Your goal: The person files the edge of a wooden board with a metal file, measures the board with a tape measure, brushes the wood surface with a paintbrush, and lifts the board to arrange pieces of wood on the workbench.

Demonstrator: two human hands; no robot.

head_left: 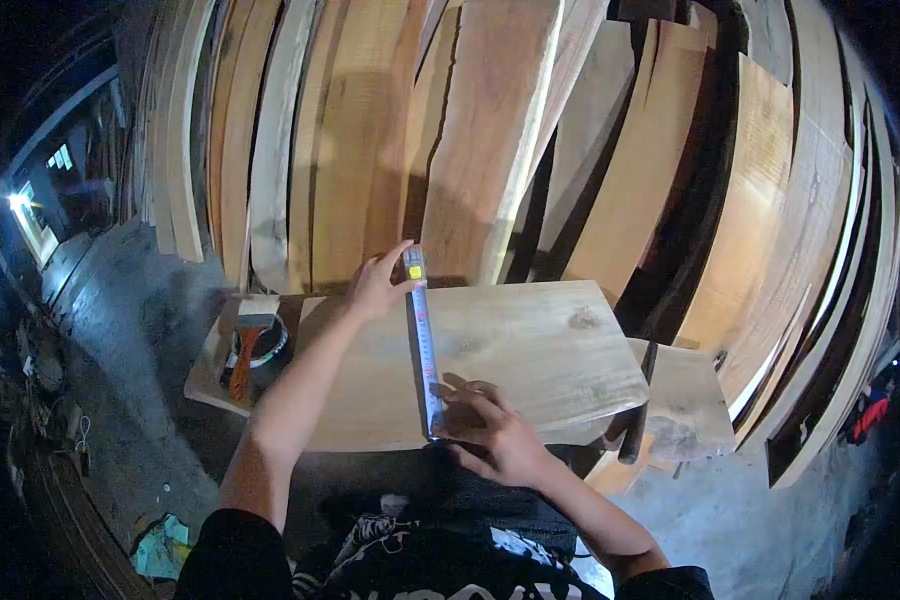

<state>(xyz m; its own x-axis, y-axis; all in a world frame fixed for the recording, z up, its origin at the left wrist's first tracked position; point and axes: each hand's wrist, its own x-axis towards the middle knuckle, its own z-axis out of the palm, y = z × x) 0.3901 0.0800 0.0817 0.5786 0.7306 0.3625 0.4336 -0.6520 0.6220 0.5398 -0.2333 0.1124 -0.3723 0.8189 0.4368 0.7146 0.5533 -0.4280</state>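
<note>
A tape measure (414,264) with a yellow mark on its case lies across a pale wooden board (540,345), its blade pulled out from the far edge to the near edge. My left hand (375,287) grips the case at the board's far side, thumb and fingers closed around it. Down at the near edge, my right hand (507,437) has its bent fingers at the end of the blade, pinching it there. The fingertips are partly in shadow.
A wide paintbrush (243,350) rests against a round container (273,340) left of the board. At the right end is a dark bar-like handle (638,405) beside another wood piece (685,400). Tall planks (490,130) lean behind. Crumpled green material (162,546) lies on the floor.
</note>
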